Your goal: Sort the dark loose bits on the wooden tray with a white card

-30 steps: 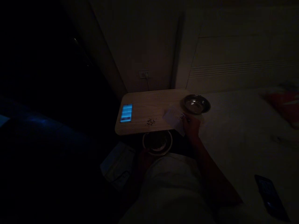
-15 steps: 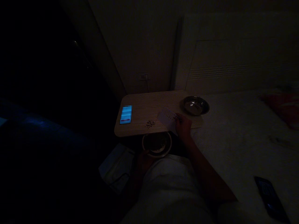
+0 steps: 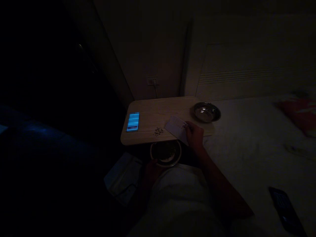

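Note:
In dim light, my right hand point(image 3: 195, 135) grips a pale card or folded paper point(image 3: 175, 126) just above the wooden tabletop point(image 3: 153, 108). The card's left edge is beside a small scatter of dark bits point(image 3: 158, 131), too small to name. Below the table's front edge, my left hand point(image 3: 151, 171) holds the near rim of a round metal bowl point(image 3: 166, 162). Some dark bits seem to lie inside that bowl, though the darkness hides most of it. A second metal bowl point(image 3: 206, 112) rests at the table's right end, close to my right hand.
A lit phone point(image 3: 133, 121) lies at the table's left end. Behind it, a wall socket point(image 3: 152, 81) has a cord plugged in. To the right is a bed point(image 3: 242, 138) with a dark, flat packet or device point(image 3: 286, 209) and a red cloth point(image 3: 300, 113).
The card in my right hand has shifted slightly left and down, closer to the dark bits. My left hand and the bowl have stayed almost still.

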The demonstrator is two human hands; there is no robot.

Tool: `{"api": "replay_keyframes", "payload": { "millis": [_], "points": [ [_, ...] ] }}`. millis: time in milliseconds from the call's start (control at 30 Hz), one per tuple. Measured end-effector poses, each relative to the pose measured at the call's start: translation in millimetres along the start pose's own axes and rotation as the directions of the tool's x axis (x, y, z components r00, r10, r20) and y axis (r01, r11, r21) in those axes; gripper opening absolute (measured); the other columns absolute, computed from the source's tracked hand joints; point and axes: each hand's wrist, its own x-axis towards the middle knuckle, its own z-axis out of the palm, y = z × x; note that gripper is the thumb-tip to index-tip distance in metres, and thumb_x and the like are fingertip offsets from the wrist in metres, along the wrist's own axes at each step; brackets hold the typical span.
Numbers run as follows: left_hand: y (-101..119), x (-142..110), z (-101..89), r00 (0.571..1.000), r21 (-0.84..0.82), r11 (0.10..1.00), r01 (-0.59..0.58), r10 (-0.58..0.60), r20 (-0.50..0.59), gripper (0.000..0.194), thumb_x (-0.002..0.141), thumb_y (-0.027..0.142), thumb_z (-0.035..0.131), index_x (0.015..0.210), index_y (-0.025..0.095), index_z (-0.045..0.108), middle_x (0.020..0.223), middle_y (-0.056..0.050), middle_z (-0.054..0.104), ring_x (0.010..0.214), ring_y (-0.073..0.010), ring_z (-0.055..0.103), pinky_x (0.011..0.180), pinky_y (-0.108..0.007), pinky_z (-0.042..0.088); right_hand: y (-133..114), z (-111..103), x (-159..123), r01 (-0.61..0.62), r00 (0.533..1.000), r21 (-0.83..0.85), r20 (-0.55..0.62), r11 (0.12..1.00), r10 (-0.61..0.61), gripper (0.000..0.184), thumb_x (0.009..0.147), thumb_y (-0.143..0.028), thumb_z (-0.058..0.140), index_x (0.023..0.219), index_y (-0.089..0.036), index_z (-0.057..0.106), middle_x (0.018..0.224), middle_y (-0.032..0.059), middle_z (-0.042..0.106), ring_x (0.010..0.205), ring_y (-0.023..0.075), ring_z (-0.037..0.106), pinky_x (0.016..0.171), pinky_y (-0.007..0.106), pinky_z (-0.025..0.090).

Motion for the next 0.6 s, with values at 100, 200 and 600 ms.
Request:
{"api": "replay_keyframes", "payload": {
  "millis": [100,200,600],
  "points": [
    [1.3,-2.6,4.3,0.999,0.026,1.000,0.017,-0.016,-0.039,0.036,0.083,0.024,0.056,0.111,0.007,0.071,0.112,-0.016,0.077,0.111,-0.0320,0.069,0.116,-0.050,0.034,-0.2,3.4,1.4,0.000,1.000,0.017,0.030,1.000,-0.001,0.030,0.093,-0.032,0.055,0.110,-0.019,0.075,0.105,0.0124,0.078,0.093,0.0281,0.074,0.086,0.041,0.057],
    [2.4,-5.9,12.5,0.997,0.042,0.999,0.017,-0.014,-0.070,0.035,0.083,0.022,0.053,0.110,0.008,0.071,0.112,-0.015,0.077,0.109,-0.0308,0.070,0.114,-0.050,0.036,1.2,3.9,2.1,0.004,0.998,0.043,0.057,0.999,-0.006,0.030,0.093,-0.031,0.055,0.110,-0.018,0.075,0.107,0.0121,0.077,0.096,0.0270,0.073,0.089,0.041,0.056],
    [1.4,-4.0,1.1,1.000,0.030,1.000,-0.006,0.007,-0.029,0.039,0.082,0.022,0.058,0.115,0.006,0.069,0.114,-0.017,0.076,0.113,-0.0330,0.067,0.114,-0.051,0.036,1.2,-16.6,1.6,0.028,0.995,0.061,0.090,0.998,-0.033,0.027,0.088,-0.030,0.060,0.104,-0.018,0.078,0.104,0.0110,0.078,0.092,0.0274,0.074,0.085,0.041,0.058]
  ]
}}
